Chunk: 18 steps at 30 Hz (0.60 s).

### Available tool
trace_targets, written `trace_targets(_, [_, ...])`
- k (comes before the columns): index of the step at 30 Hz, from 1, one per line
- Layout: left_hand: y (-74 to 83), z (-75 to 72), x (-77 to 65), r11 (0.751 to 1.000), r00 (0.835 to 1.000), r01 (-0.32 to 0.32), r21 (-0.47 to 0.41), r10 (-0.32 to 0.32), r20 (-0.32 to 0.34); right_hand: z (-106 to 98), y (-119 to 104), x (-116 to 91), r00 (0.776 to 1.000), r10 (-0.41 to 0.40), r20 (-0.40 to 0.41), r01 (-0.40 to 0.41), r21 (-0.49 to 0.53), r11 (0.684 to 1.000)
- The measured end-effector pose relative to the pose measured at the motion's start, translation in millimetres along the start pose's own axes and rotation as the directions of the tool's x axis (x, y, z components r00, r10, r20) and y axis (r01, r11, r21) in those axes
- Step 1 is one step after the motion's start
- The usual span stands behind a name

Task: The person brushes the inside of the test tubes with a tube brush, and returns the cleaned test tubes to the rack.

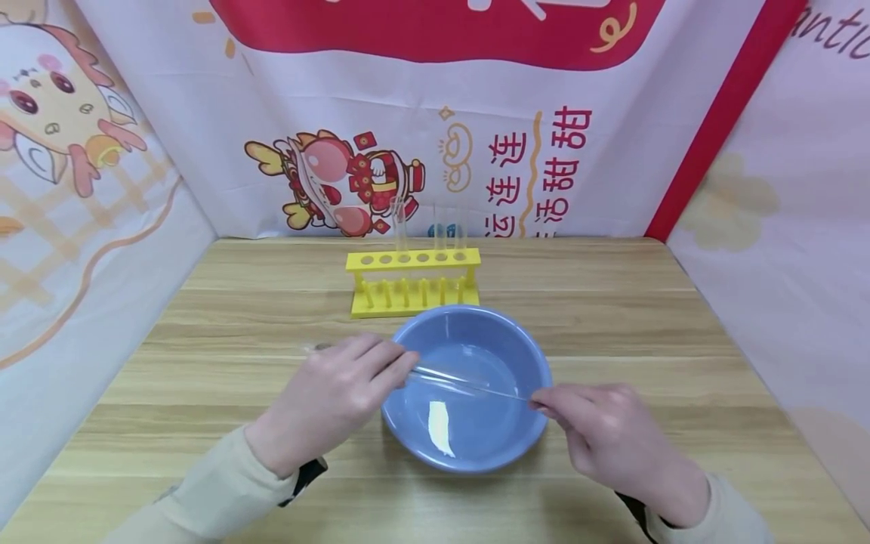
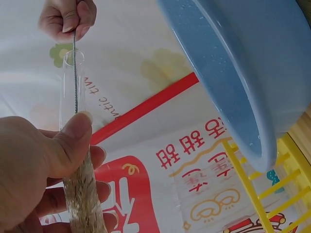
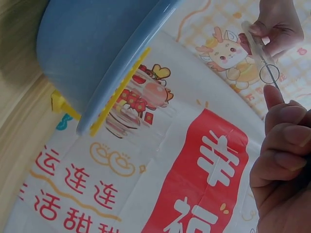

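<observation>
Over the blue basin, my left hand grips a clear glass test tube, its open mouth toward the right. Inside that tube sits a test tube brush, with pale bristles filling the part under my left fingers. The brush's thin twisted-wire handle comes out of the mouth. Its end is pinched between the thumb and curled fingers of my right hand, just at the basin's right rim. In the right wrist view, the tube's round mouth shows close to my right fingertips.
Behind the basin stands a yellow test tube rack with pegs along its base. Three clear tubes stand upright toward its middle and right. Water droplets cling to the basin's inner wall. Printed cloth hangs behind and at both sides of the wooden table.
</observation>
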<state>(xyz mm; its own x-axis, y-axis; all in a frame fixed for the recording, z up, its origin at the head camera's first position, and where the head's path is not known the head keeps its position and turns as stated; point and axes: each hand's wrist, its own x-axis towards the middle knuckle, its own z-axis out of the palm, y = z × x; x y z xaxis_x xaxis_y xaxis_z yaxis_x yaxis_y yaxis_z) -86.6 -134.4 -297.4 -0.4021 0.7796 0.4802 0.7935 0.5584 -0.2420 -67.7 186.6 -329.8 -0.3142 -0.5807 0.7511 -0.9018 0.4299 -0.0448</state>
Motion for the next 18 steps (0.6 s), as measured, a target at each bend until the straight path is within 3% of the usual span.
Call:
trace_targets(10, [4.6,1.7,5.1,0.998,0.999,-0.04,0.046,0.041,-0.031,2.7,-4.1,2.9,0.995,0.062,0.082,-0.067,0.053,0.996])
trace_targets(15, [6.0,1.2,6.5,0.999,0.999,-0.024,0.035,0.024,-0.023,6.8,-4.1,5.3,0.998,0.027,0.052,-0.03,0.058,0.998])
trace_targets(18, [6.0,1.3,6.5,1.0,1.0,-0.006,0.011,0.006,-0.02,7.6,-2.8,7.1,0.999,-0.009,0.034,0.01,-0.012,1.0])
